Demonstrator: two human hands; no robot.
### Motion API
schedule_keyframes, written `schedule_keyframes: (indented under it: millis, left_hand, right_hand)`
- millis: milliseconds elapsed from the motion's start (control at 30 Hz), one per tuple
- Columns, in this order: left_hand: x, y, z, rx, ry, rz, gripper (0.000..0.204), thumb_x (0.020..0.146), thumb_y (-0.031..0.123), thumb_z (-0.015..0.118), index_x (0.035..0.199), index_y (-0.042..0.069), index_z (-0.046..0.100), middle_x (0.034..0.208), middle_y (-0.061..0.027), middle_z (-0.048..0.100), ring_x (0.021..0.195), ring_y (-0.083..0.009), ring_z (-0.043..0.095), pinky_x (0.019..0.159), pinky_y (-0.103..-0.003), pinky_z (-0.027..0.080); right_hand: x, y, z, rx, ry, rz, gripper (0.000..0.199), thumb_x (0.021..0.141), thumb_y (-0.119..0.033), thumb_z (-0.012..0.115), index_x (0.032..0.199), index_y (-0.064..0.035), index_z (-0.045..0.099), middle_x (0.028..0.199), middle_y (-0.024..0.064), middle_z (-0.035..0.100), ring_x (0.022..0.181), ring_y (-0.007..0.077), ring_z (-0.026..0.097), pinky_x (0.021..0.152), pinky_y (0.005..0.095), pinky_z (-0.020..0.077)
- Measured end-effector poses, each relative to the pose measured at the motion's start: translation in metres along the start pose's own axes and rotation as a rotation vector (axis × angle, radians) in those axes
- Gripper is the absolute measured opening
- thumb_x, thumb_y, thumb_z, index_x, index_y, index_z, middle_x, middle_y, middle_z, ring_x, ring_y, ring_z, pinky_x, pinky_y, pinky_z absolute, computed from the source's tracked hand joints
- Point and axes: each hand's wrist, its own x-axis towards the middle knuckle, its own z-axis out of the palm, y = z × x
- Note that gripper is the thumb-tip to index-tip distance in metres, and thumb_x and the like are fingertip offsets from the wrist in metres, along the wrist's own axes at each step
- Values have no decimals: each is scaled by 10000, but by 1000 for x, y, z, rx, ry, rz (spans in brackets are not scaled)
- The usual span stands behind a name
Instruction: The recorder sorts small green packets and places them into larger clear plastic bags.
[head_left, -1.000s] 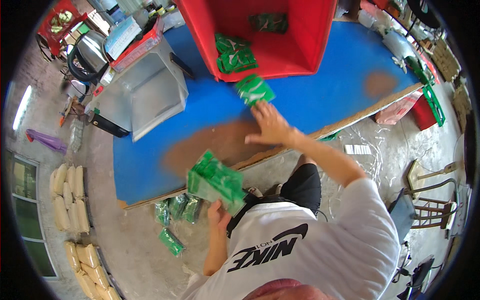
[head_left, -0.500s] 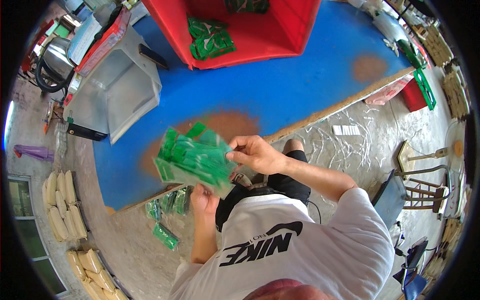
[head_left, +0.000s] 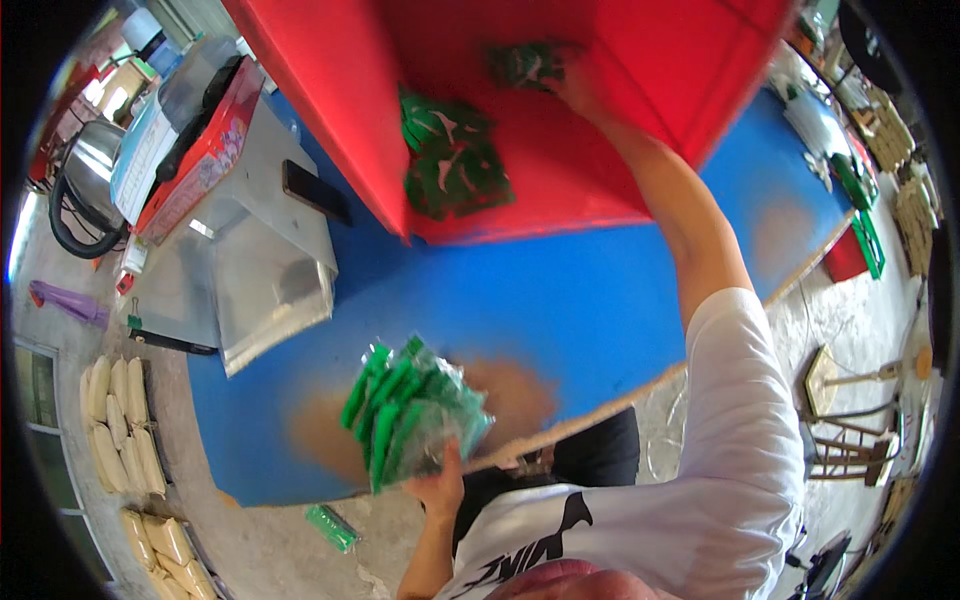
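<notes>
My left hand [head_left: 440,485] grips a clear plastic bag [head_left: 440,425] by its lower edge, the thumb laid over the film. Green packets [head_left: 390,405] are stacked in it, above the blue tabletop's near edge. My right arm stretches far forward into a red bin [head_left: 560,190] lying with its mouth toward me. There my right hand [head_left: 572,88] is at a dark green packet [head_left: 522,66]; blur hides whether its fingers close on it. More green packets [head_left: 455,165] lie in the bin's left part.
The blue table [head_left: 500,290] has worn brown patches. Left on it are a translucent plastic box [head_left: 270,290], a dark phone-like slab [head_left: 315,192] and a steel kettle [head_left: 95,175]. A green packet [head_left: 332,528] lies on the floor. A wooden chair [head_left: 850,445] stands at right.
My right hand has left the plastic bag and reached forward into the red bin. The left hand still holds the bag, now tilted differently. The bin appears closer in view.
</notes>
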Motion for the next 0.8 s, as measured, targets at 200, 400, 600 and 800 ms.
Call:
schedule_keyframes:
  millis: [200, 400, 600, 800]
  left_hand:
    - [-10, 2, -12, 229, 14, -24, 342, 777, 23, 788, 1089, -2, 651, 1042, -102, 693, 955, -224, 668, 882, -351, 516]
    - [-6, 5, -9, 305, -122, 87, 395, 749, 0, 799, 1112, 5, 642, 1020, -104, 698, 941, -224, 671, 864, -343, 524]
    - [2, -1, -1, 85, -78, 205, 423, 768, -3, 791, 1155, -19, 623, 1135, -118, 662, 1022, -217, 636, 889, -344, 510]
    - [13, 4, -10, -4, -73, 196, 466, 797, 56, 779, 1216, -13, 586, 1201, -104, 615, 1080, -205, 588, 960, -368, 458]
  right_hand:
    - [50, 30, 47, -38, -170, 76, 706, 779, -219, 800, 1358, -30, 442, 1148, 201, 648, 1017, 361, 652, 862, 449, 527]
    - [47, 3, 41, -64, -373, 60, 575, 828, -260, 725, 1336, -69, 535, 1111, 187, 684, 1025, 370, 653, 889, 449, 511]
    - [17, -88, -19, 143, -272, -129, 448, 857, -204, 691, 1264, -57, 575, 1060, 186, 691, 976, 383, 659, 853, 441, 517]
    - [-111, -210, -150, 122, -5, -536, 218, 787, -104, 697, 984, -51, 621, 851, 129, 649, 790, 351, 651, 614, 435, 516]
